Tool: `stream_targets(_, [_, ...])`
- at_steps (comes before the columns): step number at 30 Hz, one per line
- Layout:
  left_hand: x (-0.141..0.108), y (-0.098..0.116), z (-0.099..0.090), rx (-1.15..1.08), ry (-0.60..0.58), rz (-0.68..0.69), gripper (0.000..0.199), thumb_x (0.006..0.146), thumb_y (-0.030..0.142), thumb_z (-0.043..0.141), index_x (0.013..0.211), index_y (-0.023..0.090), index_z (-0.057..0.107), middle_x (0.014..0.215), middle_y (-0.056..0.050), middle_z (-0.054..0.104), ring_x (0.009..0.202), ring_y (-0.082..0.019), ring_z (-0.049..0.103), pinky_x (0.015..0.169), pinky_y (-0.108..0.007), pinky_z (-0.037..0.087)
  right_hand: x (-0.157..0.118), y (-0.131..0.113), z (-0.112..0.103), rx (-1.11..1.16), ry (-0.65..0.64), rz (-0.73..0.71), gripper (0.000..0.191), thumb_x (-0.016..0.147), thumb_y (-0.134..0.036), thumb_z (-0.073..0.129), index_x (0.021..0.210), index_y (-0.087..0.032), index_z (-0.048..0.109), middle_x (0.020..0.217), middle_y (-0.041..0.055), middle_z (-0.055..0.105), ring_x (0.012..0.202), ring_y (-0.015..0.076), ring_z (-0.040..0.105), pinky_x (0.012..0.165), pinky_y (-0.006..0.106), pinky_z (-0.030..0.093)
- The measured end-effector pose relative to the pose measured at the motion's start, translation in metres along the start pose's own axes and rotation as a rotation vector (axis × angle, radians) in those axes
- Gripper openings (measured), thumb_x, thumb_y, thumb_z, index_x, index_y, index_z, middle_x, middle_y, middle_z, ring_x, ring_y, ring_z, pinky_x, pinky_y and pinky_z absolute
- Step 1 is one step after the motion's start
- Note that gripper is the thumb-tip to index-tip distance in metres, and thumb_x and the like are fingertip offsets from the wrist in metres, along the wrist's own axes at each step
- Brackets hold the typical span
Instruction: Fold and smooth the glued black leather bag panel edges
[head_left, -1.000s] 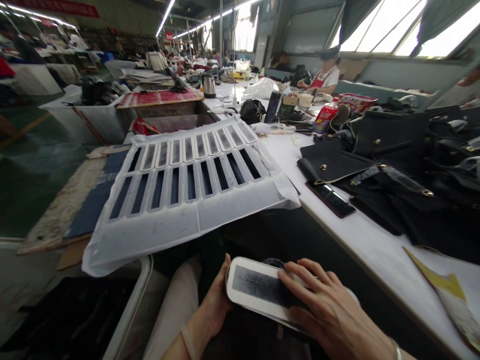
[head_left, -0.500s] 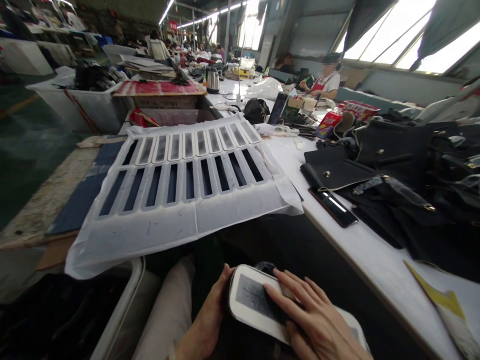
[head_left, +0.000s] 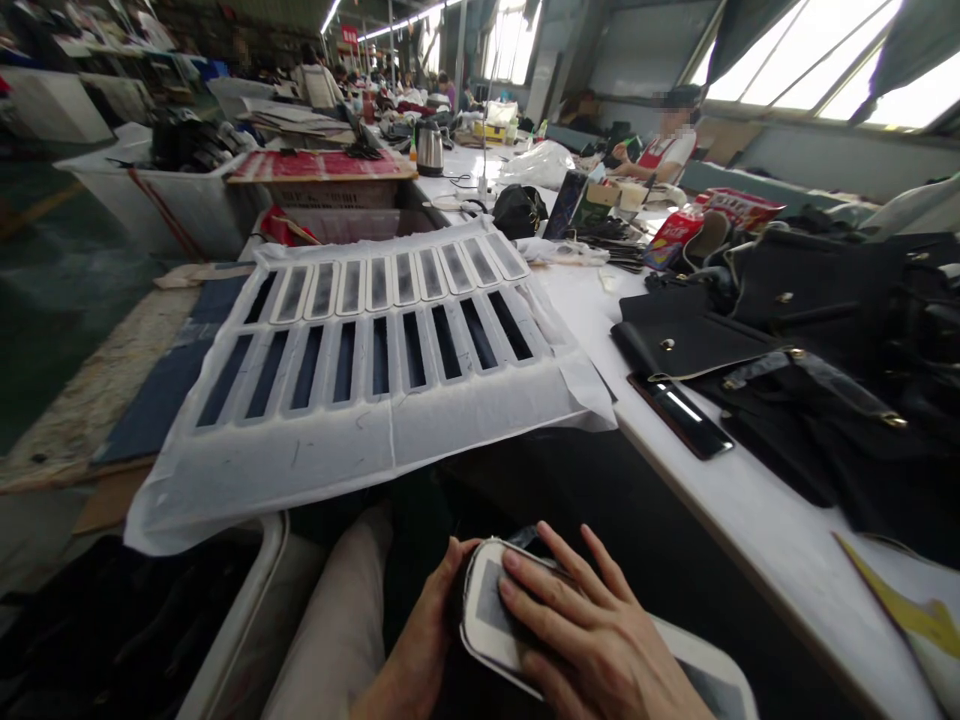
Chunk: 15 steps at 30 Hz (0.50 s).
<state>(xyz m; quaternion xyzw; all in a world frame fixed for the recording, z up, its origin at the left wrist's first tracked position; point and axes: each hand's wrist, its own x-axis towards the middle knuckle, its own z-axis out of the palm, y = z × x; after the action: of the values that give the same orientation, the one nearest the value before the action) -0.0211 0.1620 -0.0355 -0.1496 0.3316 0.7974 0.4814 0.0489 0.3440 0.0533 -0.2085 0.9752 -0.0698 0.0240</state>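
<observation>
A long white panel [head_left: 491, 635] with rounded ends and a grey middle lies over a dark piece low in front of me. My left hand [head_left: 420, 640] grips its near left end, thumb along the edge and the other fingers hidden beneath. Across the top rests my right hand [head_left: 592, 630], fingers spread, covering much of the grey strip. Beyond my hands, a translucent white sheet [head_left: 337, 450] bears two rows: similar white-rimmed grey panels [head_left: 349, 288] at the back and dark slots [head_left: 379, 355] in front.
On the white table [head_left: 675, 470] to the right lie a phone [head_left: 679, 415] and black bag pieces [head_left: 847, 300]. A white bin [head_left: 262, 570] of dark pieces stands at lower left. Farther back are a metal kettle [head_left: 429, 148] and a co-worker in a red apron [head_left: 652, 152].
My right hand has slid left and up along the panel toward its rounded end, its fingers spreading wider. My left hand keeps its hold. The view has shifted slightly.
</observation>
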Motion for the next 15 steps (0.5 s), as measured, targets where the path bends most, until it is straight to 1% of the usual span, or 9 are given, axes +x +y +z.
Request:
stream_targets(3, [0.001, -0.003, -0.004, -0.061, -0.046, 0.015, 0.051, 0.083, 0.062, 0.064, 0.107, 0.018, 0.072, 0.098, -0.008, 0.072, 0.103, -0.029, 0.064, 0.096, -0.038, 0.045, 0.004, 0.001, -0.005, 0.055, -0.010, -0.016, 0.052, 0.092, -0.040, 0.059, 0.142, -0.029, 0.049, 0.144, -0.0021, 0.050, 0.133, 0.0352, 0.047, 0.108, 0.059, 0.041])
stream_targets(5, [0.003, -0.005, -0.008, -0.079, -0.042, 0.029, 0.049, 0.085, 0.061, 0.062, 0.107, 0.018, 0.072, 0.099, -0.008, 0.072, 0.104, -0.029, 0.063, 0.097, -0.038, 0.044, 0.008, 0.000, -0.007, 0.084, -0.008, -0.028, 0.051, 0.090, -0.038, 0.061, 0.140, -0.027, 0.052, 0.143, -0.0012, 0.052, 0.130, 0.0332, 0.051, 0.113, 0.057, 0.037])
stream_targets(9, [0.003, -0.005, -0.010, -0.075, -0.004, 0.036, 0.051, 0.080, 0.062, 0.068, 0.104, 0.018, 0.073, 0.103, -0.008, 0.072, 0.110, -0.030, 0.060, 0.103, -0.039, 0.041, 0.017, -0.004, -0.010, 0.143, -0.014, 0.005, 0.048, 0.089, -0.035, 0.063, 0.136, -0.028, 0.055, 0.139, 0.0003, 0.057, 0.127, 0.0296, 0.055, 0.119, 0.054, 0.026])
stream_targets(11, [0.002, -0.002, -0.009, -0.054, -0.006, 0.045, 0.050, 0.077, 0.062, 0.070, 0.100, 0.018, 0.074, 0.101, -0.008, 0.072, 0.113, -0.031, 0.059, 0.104, -0.039, 0.041, 0.021, -0.006, -0.012, 0.179, -0.024, 0.023, 0.044, 0.090, -0.037, 0.062, 0.133, -0.028, 0.058, 0.136, 0.0008, 0.060, 0.122, 0.0267, 0.059, 0.121, 0.050, 0.024])
stream_targets(13, [0.000, 0.000, -0.006, -0.030, -0.005, 0.064, 0.052, 0.076, 0.063, 0.072, 0.102, 0.018, 0.074, 0.102, -0.008, 0.072, 0.116, -0.031, 0.057, 0.106, -0.039, 0.039, 0.025, -0.009, -0.012, 0.217, -0.028, 0.032, 0.042, 0.090, -0.039, 0.063, 0.130, -0.027, 0.060, 0.135, 0.0007, 0.062, 0.120, 0.0240, 0.060, 0.122, 0.047, 0.022])
stream_targets(15, [0.000, 0.002, -0.004, -0.026, 0.008, 0.085, 0.055, 0.074, 0.063, 0.074, 0.106, 0.018, 0.074, 0.108, -0.008, 0.072, 0.121, -0.030, 0.055, 0.109, -0.037, 0.037, 0.027, -0.012, -0.012, 0.233, -0.016, 0.059, 0.041, 0.088, -0.036, 0.066, 0.128, -0.028, 0.060, 0.133, -0.0006, 0.063, 0.121, 0.0243, 0.059, 0.123, 0.048, 0.019])
